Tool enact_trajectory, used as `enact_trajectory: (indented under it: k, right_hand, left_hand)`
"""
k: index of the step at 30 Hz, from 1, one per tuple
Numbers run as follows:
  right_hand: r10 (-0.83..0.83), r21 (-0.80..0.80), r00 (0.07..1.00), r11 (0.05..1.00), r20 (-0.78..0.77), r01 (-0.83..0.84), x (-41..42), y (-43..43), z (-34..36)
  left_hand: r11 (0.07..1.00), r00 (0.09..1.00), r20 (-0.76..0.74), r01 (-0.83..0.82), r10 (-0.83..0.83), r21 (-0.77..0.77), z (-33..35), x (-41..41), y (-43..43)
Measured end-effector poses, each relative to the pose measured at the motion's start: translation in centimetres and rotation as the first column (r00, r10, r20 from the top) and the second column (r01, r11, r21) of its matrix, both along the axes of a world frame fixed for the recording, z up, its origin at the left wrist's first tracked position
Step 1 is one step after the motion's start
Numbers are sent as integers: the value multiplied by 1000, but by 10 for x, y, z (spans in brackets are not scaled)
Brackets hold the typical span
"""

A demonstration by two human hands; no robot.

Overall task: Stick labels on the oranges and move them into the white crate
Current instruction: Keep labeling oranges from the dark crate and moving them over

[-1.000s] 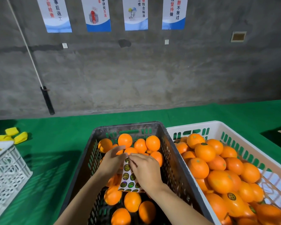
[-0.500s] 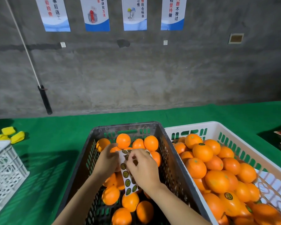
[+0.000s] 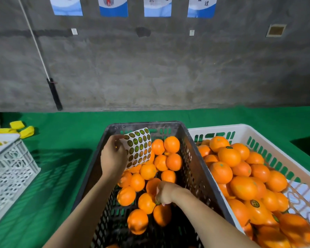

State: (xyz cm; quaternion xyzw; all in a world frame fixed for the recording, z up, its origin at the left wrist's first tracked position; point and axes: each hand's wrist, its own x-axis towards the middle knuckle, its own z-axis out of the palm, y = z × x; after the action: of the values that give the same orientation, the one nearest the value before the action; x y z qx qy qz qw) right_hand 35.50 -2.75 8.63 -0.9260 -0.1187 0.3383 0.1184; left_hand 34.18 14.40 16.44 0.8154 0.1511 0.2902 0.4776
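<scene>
A black crate (image 3: 190, 151) in the middle holds several unlabelled oranges (image 3: 172, 144). To its right the white crate (image 3: 258, 136) is piled with oranges, some bearing round green labels (image 3: 254, 203). My left hand (image 3: 113, 156) grips a curled label sheet (image 3: 139, 147) of green stickers above the black crate's far left side. My right hand (image 3: 166, 193) is lower down among the oranges, fingers curled, pinching a green sticker against an orange (image 3: 147, 203); the fingertips are partly hidden.
A green cloth (image 3: 61, 158) covers the table. A second white lattice crate (image 3: 9, 169) stands at the left edge, with yellow items (image 3: 23, 129) behind it. A grey concrete wall with posters rises behind; a pole (image 3: 54, 93) leans on it.
My right hand left the sheet and dropped down to the oranges near me with a sticker. My left hand lifted the sheet up and to the far left of the black crate.
</scene>
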Motion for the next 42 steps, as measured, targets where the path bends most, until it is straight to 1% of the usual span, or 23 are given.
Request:
enact_trajectory:
  k: [1,2,5,7,12,17,18,20,22,25,28,30,32,33,35,37,38,39,40,41,42]
  right_hand:
    - [37,-58,999,998,-35,-39,0,-2,-4]
    - [35,-75,997,996,-75,-41,-1,-3,-6]
    - [-63,-59,988,997,-144,55,-2,-5,-18]
    - [-79,-87,989,994,-125,68,-2,-6,-23]
    - [-73,-135,997,988,6,74,-3,-6,-25]
    - [-155,-159,987,974,40,160,-3,-8,-23]
    - [-167,-154,986,974,26,169,-3,-9,-24]
    - [-175,-111,980,980,-97,164,-4,-9,-25]
    - [-149,-109,965,986,-217,127,-5,-8,-27]
    - [-46,-151,962,988,-268,5,-7,-11,-25]
    - [40,-128,925,987,-379,-95,-11,-14,-23]
    - [40,-108,908,990,-418,-93,-13,-13,-23]
    - [-44,-126,915,992,-401,-8,-14,-15,-24]
    - [-86,-151,929,988,-360,33,-14,-17,-25]
    - [-157,-178,961,977,-229,117,-14,-18,-21]
    - [-225,-108,968,971,-108,214,-15,-14,-13]
    - [-296,-15,953,955,-67,296,-16,-10,-8]
    - [-396,126,917,908,-49,399,-15,-7,-3]
    - [-501,278,863,821,-66,498,-13,-4,2]
    - [-583,407,805,712,-111,572,-10,-2,7]
    - [-638,500,752,603,-165,621,-6,-1,13]
  left_hand:
    - [1000,1000,5,0,0,8,1,0,0]
    - [1000,1000,12,1,-1,19,1,0,0]
    - [999,1000,24,14,-15,30,1,-1,-1]
    - [999,1000,20,15,-16,28,1,-1,0]
    - [999,1000,-17,19,-19,31,-1,2,0]
    - [999,1000,-26,13,-12,41,-4,3,0]
    - [999,1000,-26,9,-7,40,-5,3,0]
    - [999,1000,-29,10,-9,37,-5,3,0]
    - [999,999,-34,18,-17,37,-5,2,0]
    - [999,999,-39,21,-19,39,-4,1,0]
    - [998,999,-41,24,-22,55,-2,1,0]
    - [998,999,-39,23,-20,66,-2,-1,-1]
    - [997,999,-34,29,-27,73,-2,-1,-1]
    - [997,999,-32,29,-27,69,-3,0,-2]
    - [997,999,-27,25,-23,68,-5,1,-2]
    - [997,1000,-14,24,-23,75,-7,2,-2]
    - [997,1000,-2,18,-18,73,-7,1,-2]
    - [998,1000,13,4,-5,67,-7,1,-2]
    - [998,999,34,-16,15,57,-6,1,-2]
    - [998,998,56,-38,36,45,-6,1,-2]
    - [998,995,81,-59,56,35,-6,1,-2]
